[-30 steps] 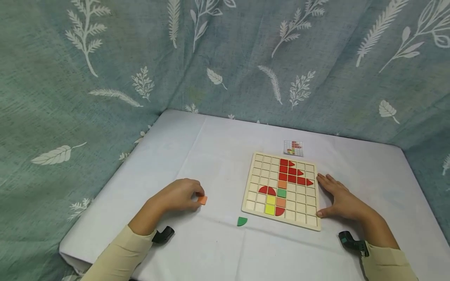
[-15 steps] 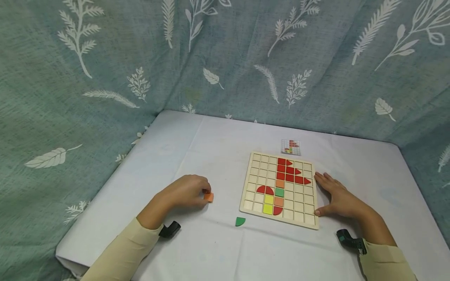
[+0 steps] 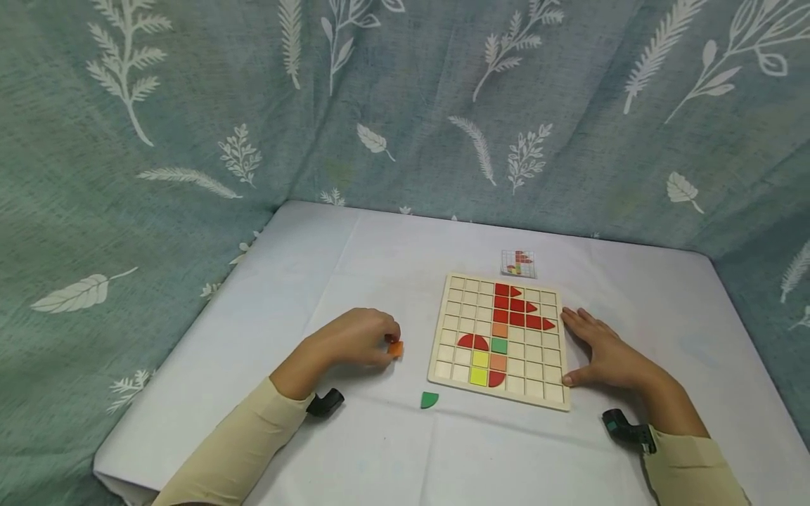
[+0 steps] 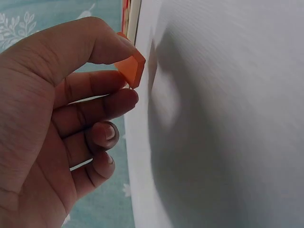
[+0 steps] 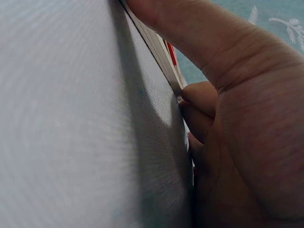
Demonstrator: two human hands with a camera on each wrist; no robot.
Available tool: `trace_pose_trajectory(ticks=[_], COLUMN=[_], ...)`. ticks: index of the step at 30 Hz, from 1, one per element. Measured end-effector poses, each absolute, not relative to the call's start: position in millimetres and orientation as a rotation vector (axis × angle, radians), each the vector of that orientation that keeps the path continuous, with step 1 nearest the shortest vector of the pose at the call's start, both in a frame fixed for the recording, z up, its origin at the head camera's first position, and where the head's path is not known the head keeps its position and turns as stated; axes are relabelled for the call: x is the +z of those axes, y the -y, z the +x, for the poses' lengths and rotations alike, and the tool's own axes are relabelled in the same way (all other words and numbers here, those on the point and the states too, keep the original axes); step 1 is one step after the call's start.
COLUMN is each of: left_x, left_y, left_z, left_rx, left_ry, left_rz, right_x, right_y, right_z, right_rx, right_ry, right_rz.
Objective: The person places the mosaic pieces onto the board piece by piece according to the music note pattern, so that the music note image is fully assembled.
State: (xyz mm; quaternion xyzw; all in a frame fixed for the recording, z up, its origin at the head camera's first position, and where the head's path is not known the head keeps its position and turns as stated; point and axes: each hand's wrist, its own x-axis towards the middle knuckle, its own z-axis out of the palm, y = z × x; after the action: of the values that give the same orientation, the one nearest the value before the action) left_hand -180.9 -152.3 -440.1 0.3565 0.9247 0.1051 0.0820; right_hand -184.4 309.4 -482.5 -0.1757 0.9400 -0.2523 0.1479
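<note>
Between thumb and fingertips, my left hand (image 3: 357, 339) pinches an orange square tile (image 4: 130, 69), held close over the white cloth left of the board. The wooden grid board (image 3: 535, 351) carries red squares and pointed red tiles in three rows. Below them run orange, green and yellow squares plus red quarter-round pieces. My right hand (image 3: 610, 355) rests at the board's right edge, thumb and fingers spread and touching its side. A green quarter-round tile (image 3: 429, 400) lies on the cloth just in front of the board.
Behind the board lies a small pattern card (image 3: 518, 263) showing a similar coloured figure. White cloth covers the table (image 3: 354, 450). A leaf-print curtain (image 3: 405, 105) hangs along the back and left side.
My left hand has moved to the right toward the board, carrying the orange tile. The right hand stays at the board's edge. The whole head view has shifted slightly.
</note>
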Motion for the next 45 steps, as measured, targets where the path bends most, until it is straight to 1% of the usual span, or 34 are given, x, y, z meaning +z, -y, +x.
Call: trace_pose_trajectory(ticks=[7,19,31,37,45], left_x=[-437.3,-436.1,-439.6,-439.2,-437.2], left_y=[139.6,107.6,103.5,99.9,76.0], left_z=[-187.5,-192.7,-188.5,-192.2,-196.2], left_rx=[0.316,0.244,0.235,0.234,0.273], left_ry=[-2.743,-2.727,-2.625,-2.663,-2.624], left_rz=[1.122,1.327,1.252,1.273,1.357], right_x=[-481.4,-479.9,-477.4,-478.8,-480.5], right_y=[-308.9,-309.2,-310.1,-311.1,-310.3], right_z=[-186.0,-186.5,-186.0,-184.8,-185.1], right_rx=[-0.723,-0.717,-0.708,-0.723,-0.714], right_ry=[-2.702,-2.706,-2.711,-2.711,-2.707], right_rz=[-0.502,-0.497,-0.489,-0.507,-0.496])
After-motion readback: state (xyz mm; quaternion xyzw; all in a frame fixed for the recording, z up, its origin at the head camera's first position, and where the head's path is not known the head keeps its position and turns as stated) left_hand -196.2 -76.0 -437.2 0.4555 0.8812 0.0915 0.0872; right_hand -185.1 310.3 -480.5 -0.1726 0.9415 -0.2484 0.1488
